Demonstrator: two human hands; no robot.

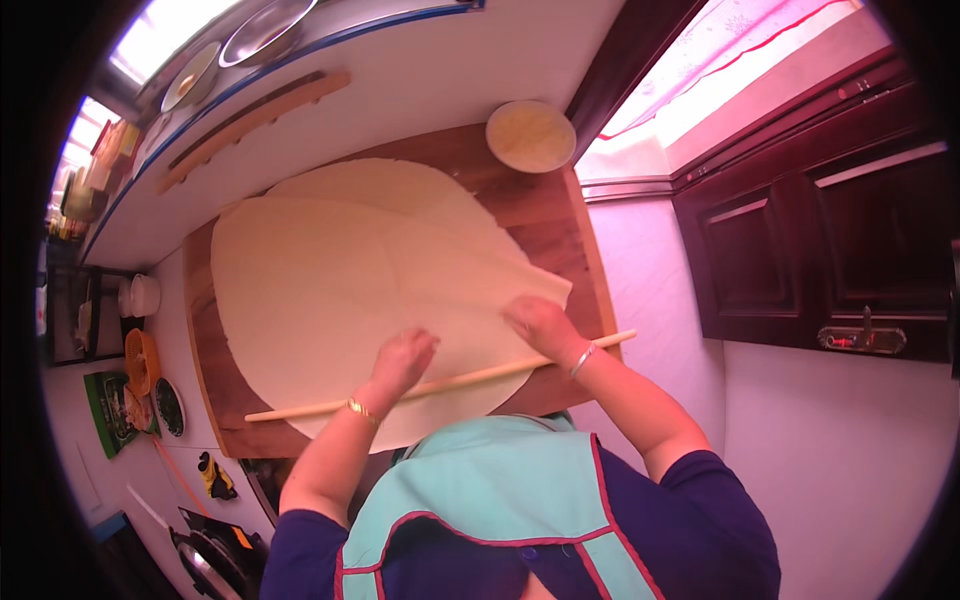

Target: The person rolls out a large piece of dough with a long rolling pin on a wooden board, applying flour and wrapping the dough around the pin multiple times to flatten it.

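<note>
Left hand (402,358) and right hand (540,325) flat, open-palmed on dough sheet (330,290) over thin rolling pin (440,382). No closed grip. Best to press evenly, roll straight across wooden board (560,220).

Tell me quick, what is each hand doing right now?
Left hand: palm down on the dough sheet by the rolling pin, gripping nothing.
Right hand: pressed on the dough's folded edge.

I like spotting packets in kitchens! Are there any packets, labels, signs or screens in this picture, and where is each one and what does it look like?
Green packet: flat and rectangular, green with a picture on it, lying on the surface at the far left, beside the wooden board.
Small boxes or packets: a pale, colourful cluster at the upper left edge, too blurred to tell apart.
No signs or screens show.
</note>
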